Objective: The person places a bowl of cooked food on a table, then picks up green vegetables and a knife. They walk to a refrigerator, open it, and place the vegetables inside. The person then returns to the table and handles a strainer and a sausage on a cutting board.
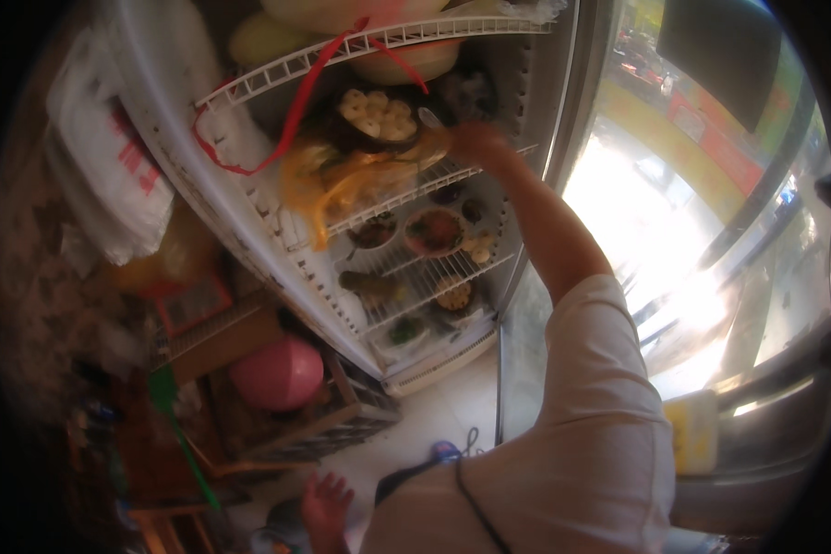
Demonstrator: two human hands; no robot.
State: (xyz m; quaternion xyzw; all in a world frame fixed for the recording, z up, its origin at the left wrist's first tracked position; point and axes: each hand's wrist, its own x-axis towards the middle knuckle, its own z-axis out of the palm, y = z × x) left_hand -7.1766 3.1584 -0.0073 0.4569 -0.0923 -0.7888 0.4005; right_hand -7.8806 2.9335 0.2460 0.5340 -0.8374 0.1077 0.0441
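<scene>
An upright refrigerator with white wire shelves (415, 192) stands before me. My right hand (481, 144) reaches in over an upper shelf, beside a dark bowl heaped with pale round food pieces (377, 114). The hand is blurred, so its grip cannot be told. Orange plastic bags (346, 183) lie under and in front of the bowl, and a small clear plastic piece (429, 118) is by my fingers. A red ribbon (305, 104) hangs from the shelf above. My left hand (327, 500) is low beside my body, fingers apart, holding nothing.
Lower shelves hold a bowl of reddish food (435, 232), a green vegetable (370, 284) and a container of round items (453, 293). White plastic bags (111, 152) hang at the left. A pink ball-like object (277, 374) sits below them. The glass door (523, 374) stands ajar at the right.
</scene>
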